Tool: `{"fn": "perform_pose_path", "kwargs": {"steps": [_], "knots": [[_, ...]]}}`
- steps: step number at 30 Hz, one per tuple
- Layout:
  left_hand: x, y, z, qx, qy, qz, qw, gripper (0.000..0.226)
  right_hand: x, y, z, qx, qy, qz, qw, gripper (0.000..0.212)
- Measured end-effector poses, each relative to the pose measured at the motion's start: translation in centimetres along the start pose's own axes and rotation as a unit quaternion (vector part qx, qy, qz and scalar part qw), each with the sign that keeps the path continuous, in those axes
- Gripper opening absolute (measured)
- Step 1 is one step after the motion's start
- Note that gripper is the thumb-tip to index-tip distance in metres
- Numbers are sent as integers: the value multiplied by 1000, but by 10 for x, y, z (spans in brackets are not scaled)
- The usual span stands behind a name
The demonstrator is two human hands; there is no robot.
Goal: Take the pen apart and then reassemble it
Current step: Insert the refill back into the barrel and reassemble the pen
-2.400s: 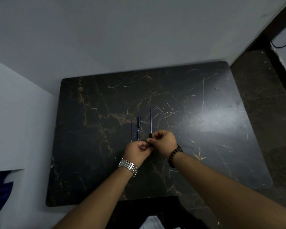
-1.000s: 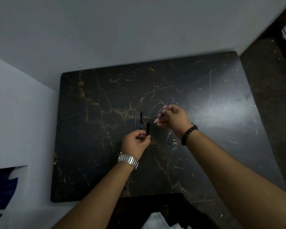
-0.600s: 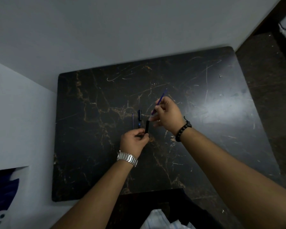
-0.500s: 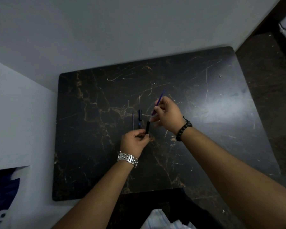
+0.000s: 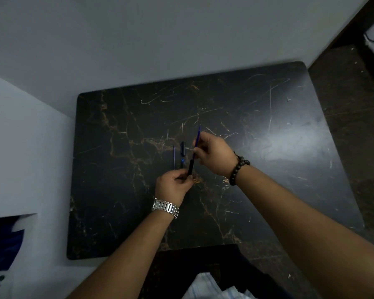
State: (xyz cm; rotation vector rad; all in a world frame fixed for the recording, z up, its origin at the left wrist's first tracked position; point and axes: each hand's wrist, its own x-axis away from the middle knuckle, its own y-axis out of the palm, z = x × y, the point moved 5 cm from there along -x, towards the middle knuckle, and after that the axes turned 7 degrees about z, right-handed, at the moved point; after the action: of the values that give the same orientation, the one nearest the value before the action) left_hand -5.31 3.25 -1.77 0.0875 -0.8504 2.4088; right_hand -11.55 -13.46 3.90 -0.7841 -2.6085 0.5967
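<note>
Fingers [image 5: 185, 176] pinch black cap [image 5: 190, 167], seemingly touching blue barrel [image 5: 196, 141].

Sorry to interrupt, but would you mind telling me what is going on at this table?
A person is working on a dismantled pen over a dark marble table. The left hand pinches a short black piece, while the right hand holds a thin blue rod lined up with its open end. A thin refill and a black and blue part lie on the table.

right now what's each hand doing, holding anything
left hand: closed on the black cap, pinched at its lower end.
right hand: closed on the blue rod, its lower end at the cap's mouth.
</note>
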Motion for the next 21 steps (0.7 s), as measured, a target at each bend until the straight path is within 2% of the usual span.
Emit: {"fn": "perform_pose_path", "kwargs": {"steps": [5,9,12,15,18,21], "knots": [[-2,-1,3,9,-4,-8,1000,24,1,15,16,23,51,-76,995,11],[0,-3,-11,25,-26,5,999,24,1,24,31,-9,78,-123,989,25],[3,-9,-27,37,-49,23,998,23,-3,29,47,61,83,-57,993,27],[7,-14,-36,47,-65,24,996,23,-5,41,56,135,111,16,984,4],[9,-20,-37,41,-61,29,997,33,-13,61,59,180,145,49,972,29],[8,-26,-40,31,-64,47,996,31,-23,78,53,206,168,43,963,28]]}}
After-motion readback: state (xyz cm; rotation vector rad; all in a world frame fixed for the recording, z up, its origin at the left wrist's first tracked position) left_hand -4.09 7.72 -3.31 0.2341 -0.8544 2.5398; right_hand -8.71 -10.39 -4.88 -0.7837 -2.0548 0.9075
